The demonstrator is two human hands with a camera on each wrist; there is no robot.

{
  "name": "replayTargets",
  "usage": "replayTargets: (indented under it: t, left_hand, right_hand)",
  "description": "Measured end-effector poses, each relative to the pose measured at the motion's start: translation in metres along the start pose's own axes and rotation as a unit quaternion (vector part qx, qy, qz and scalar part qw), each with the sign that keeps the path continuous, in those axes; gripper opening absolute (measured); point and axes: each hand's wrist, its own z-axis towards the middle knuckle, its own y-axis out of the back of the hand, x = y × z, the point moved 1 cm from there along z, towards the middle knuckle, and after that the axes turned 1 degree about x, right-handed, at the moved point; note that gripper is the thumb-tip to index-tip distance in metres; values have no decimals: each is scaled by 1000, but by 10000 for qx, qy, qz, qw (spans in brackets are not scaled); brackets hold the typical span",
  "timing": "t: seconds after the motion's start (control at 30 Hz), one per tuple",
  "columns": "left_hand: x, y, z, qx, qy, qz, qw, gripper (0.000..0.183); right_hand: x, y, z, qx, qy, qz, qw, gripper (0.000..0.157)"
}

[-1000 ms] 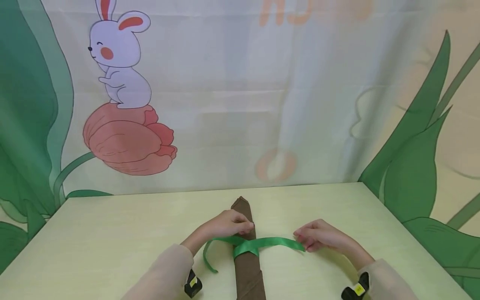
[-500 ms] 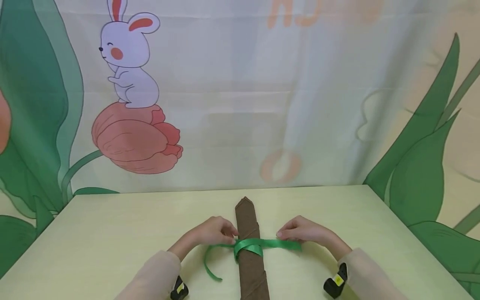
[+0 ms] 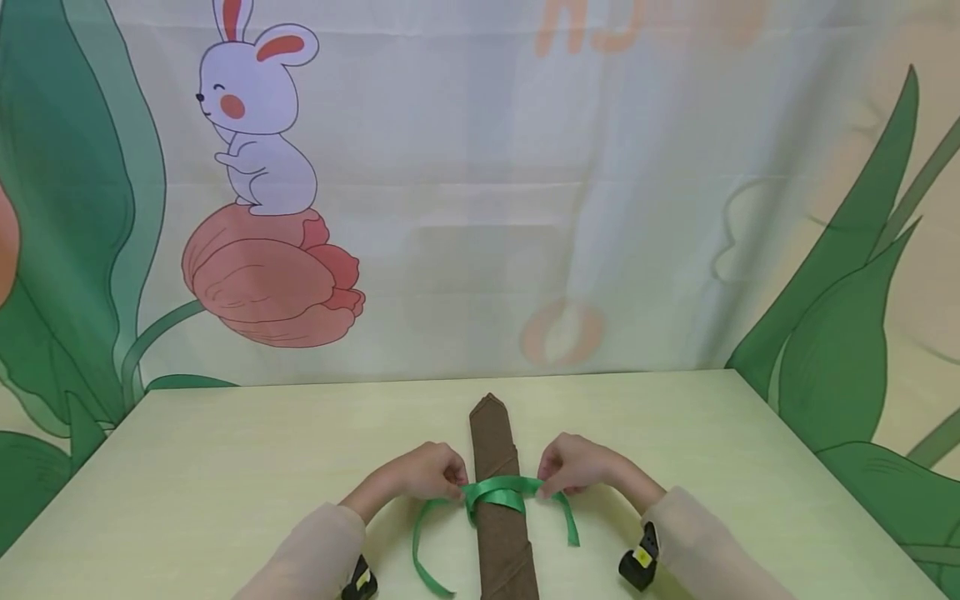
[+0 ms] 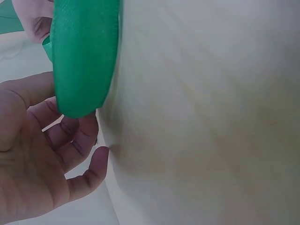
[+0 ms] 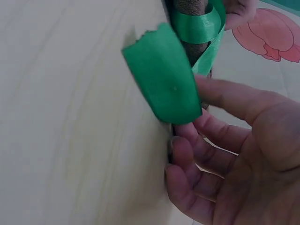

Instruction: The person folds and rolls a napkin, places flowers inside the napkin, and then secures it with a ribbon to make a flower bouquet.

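A long, narrow bundle of folded brown cloth (image 3: 492, 437) lies lengthwise on the table in the head view. Round its middle goes a green satin ribbon (image 3: 504, 498), crossed over itself on top, with a tail to either side. My left hand (image 3: 435, 470) pinches the left tail close to the bundle; the rest of that tail curves down to the table. On the other side, my right hand (image 3: 579, 463) pinches the right tail, whose short end droops past the fingers. The right wrist view shows the ribbon's ragged cut end (image 5: 157, 70) up close. In the left wrist view, ribbon (image 4: 86, 56) partly covers the fingers.
The pale wooden table (image 3: 262, 467) extends on both sides of the bundle. Behind it hangs a printed curtain (image 3: 450, 250) with a rabbit, a tulip and leaves. Black wrist cameras (image 3: 639, 558) sit under both sleeves.
My right hand has come in from the right towards the bundle and now grips the ribbon nearer the crossing, its end hanging down. My left hand has moved off the bundle onto the left tail.
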Motion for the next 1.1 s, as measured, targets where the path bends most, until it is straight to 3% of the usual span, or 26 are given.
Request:
replayTargets:
  t: [0.17,0.73,1.1]
  left_hand:
    - [0,0,-1,32,13,46,10000,6]
    - [14,11,-23,-24,61,-131,9999,4]
    - [23,20,-35,-80,95,-178,9998,3]
  right_hand:
    - [2,-1,-1,-191,-8,-327,9993,7]
    - [-16,12,-19,-297,20,-254,9992,5]
    - [-25,22,-31,-462,365,-751,9954,6]
